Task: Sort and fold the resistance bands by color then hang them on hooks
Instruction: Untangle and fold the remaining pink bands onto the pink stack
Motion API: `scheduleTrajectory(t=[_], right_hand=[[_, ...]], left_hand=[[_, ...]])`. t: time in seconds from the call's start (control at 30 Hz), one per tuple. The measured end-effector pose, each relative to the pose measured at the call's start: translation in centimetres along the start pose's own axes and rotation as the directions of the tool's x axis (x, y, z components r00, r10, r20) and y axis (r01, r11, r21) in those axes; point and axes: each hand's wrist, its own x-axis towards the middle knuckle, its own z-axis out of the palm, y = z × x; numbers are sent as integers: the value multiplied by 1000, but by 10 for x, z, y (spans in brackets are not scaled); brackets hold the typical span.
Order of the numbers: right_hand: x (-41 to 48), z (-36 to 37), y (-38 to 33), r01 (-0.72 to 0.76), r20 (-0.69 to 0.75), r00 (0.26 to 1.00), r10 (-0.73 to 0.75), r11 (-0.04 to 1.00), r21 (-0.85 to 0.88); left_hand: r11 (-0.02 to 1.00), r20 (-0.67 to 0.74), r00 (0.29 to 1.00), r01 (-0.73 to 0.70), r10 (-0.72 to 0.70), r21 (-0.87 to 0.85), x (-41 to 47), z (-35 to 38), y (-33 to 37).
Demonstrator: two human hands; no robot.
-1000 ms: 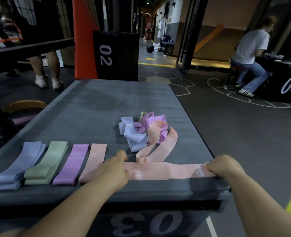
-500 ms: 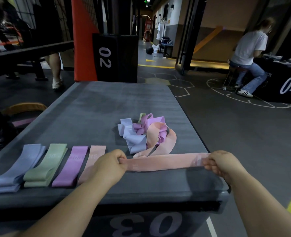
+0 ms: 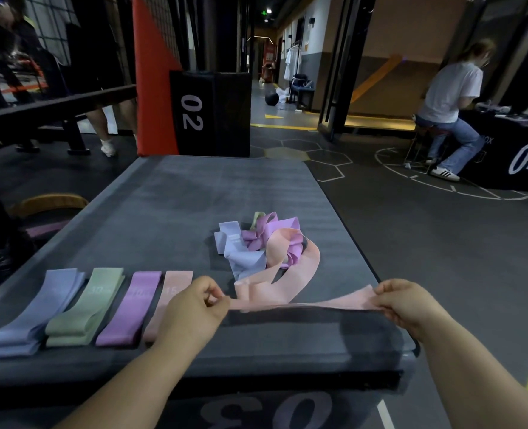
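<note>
Sorting partway, nothing hung.
Four folded stacks (image 3: pixel 86 305) near left on counter (image 3: pixel 179 205); pink band (image 3: pixel 352 301) pinched between left hand (image 3: pixel 194 308) and right hand (image 3: pixel 408 301) (tangled pile (image 3: pixel 256 243) waiting, hooks unseen).

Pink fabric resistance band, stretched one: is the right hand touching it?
Touching. Head view: right hand pinches one end of the stretched pink fabric resistance band.

left hand (image 3: pixel 194 308): fingers pinched, arm extended | right hand (image 3: pixel 408 305): pinched, arm extended
</note>
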Motion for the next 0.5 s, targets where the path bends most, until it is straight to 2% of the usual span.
scheduleTrajectory(t=[0.13, 0.27, 0.33, 0.4, 0.5], right_hand=[[-4, 2, 0, 59, 5, 998, -59, 988, -139], [-8, 7, -3, 115, -18, 992, -128, 936, -332], [-11, 12, -6, 110, -18, 991, -132, 882, -458], [-15, 17, -9, 110, 18, 992, -125, 786, -608], [-16, 22, -9, 96, 39, 995, -97, 705, -703]], left_hand=[[984, 16, 998, -56, 54, 169, -8, -1, -2], [925, 87, 992, -116, 91, 361, -14, 1, -4], [908, 115, 986, -158, 123, 389, -16, 5, -8], [895, 129, 980, -193, 153, 403, -17, 9, -12], [872, 139, 968, -251, 211, 421, -18, 11, -12]])
